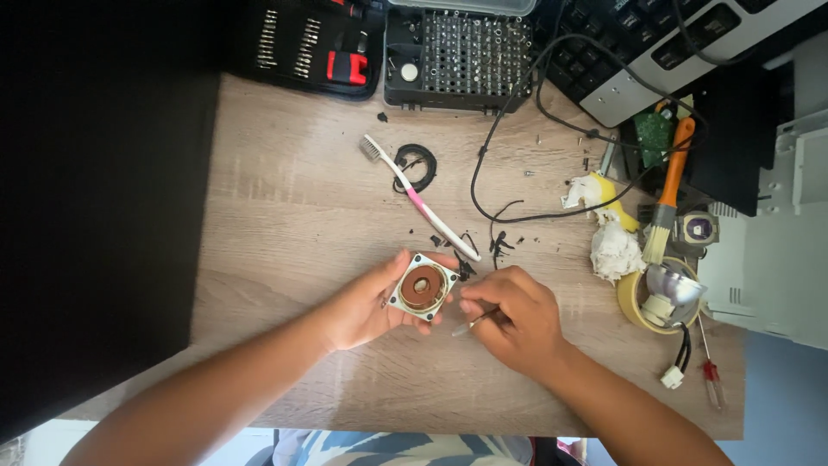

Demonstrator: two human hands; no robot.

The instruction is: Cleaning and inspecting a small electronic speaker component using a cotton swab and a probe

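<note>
Near middle of the wooden desk (285, 207): a small square white-framed part with a round copper-brown coil (423, 287), pinched at its left edge by the left hand (366, 306), thumb above and fingers (398, 321) curled beneath, coil face tilted up toward the camera. Just right of it, the right hand (513, 321), fingers clenched around a thin pointed tool (474, 324) (too slim and blurred to name further). Tool's long axis slanting from the right hand down and left, tip close under the part's right near corner, not clearly touching. Right hand nearer the tool end, left hand alone bearing the part. Just beyond the part, a pink and white toothbrush (418, 198) lying diagonally, handle end almost at the frame's far right corner, with black scraps (496, 244) scattered beside it. Farther off: a black rubber ring (416, 164), a black cable (509, 112), two open bit sets (457, 56) at the far edge. At right, well apart: crumpled tissue (614, 250), an orange-handled paintbrush (666, 194), a tape roll (634, 302) holding a reflector lamp (673, 289). Nothing lying between tool tip and coil.
</note>
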